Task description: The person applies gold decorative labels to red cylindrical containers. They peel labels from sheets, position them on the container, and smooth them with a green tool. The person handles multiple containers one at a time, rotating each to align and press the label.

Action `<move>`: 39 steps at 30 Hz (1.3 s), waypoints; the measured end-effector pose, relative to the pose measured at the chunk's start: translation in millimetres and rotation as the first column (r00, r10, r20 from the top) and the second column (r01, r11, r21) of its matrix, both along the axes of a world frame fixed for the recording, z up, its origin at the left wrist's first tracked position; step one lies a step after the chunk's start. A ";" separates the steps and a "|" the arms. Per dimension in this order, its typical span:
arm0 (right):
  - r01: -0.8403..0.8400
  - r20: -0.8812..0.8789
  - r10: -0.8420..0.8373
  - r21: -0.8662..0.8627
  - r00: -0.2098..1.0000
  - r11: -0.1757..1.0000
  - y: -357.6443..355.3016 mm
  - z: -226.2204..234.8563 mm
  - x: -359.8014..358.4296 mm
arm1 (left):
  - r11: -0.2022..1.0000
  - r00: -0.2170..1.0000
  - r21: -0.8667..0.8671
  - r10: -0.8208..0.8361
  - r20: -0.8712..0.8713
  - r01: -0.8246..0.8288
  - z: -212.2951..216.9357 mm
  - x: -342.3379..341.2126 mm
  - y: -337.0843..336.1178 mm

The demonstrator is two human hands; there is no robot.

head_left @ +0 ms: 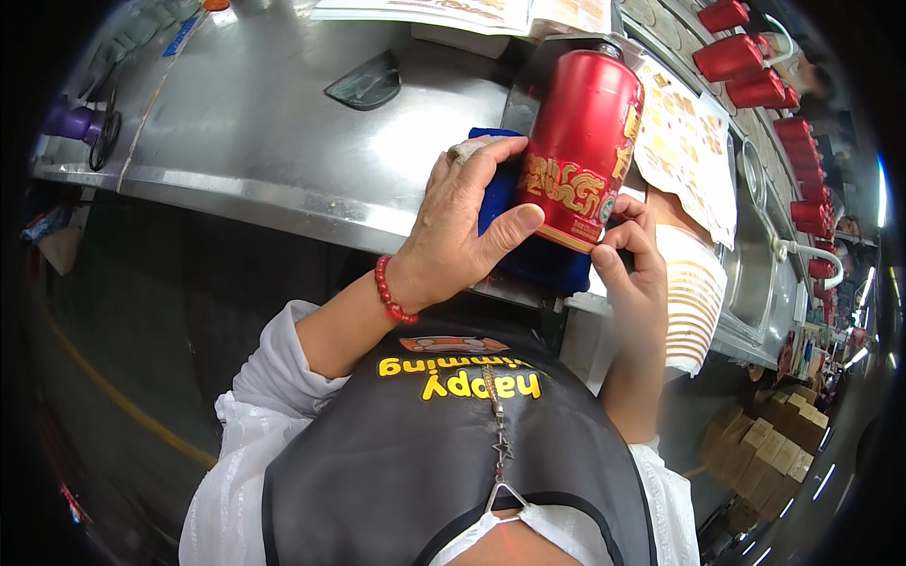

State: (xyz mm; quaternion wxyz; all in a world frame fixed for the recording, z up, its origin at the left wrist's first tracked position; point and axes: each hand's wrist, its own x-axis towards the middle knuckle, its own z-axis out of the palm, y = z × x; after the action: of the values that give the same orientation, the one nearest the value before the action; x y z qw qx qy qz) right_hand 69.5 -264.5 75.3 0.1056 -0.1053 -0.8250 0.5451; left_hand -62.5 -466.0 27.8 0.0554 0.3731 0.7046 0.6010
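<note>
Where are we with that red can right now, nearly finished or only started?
Done: the red can is off the steel counter, held up by the left hand. In hand: the right hand fingers pinch at its bottom rim, a blue cloth behind. Left: the can is not set down yet.

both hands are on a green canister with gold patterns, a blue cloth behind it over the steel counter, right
Not quite: the head view shows the canister is red, not green. Otherwise yes: left hand and right hand hold it, with the blue cloth behind, over the steel counter.
</note>
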 end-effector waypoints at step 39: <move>-0.037 -0.054 0.038 0.026 0.998 0.999 1.7 -3.5 -0.6 | 0.997 0.997 -0.061 0.045 -0.061 -0.049 3.3 4.4 8.5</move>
State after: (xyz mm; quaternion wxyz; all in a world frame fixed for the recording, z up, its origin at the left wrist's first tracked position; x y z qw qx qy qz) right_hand 68.9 -262.8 71.8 0.1190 -0.0735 -0.8305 0.5392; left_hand -58.1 -457.5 31.2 0.0318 0.3722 0.7329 0.5686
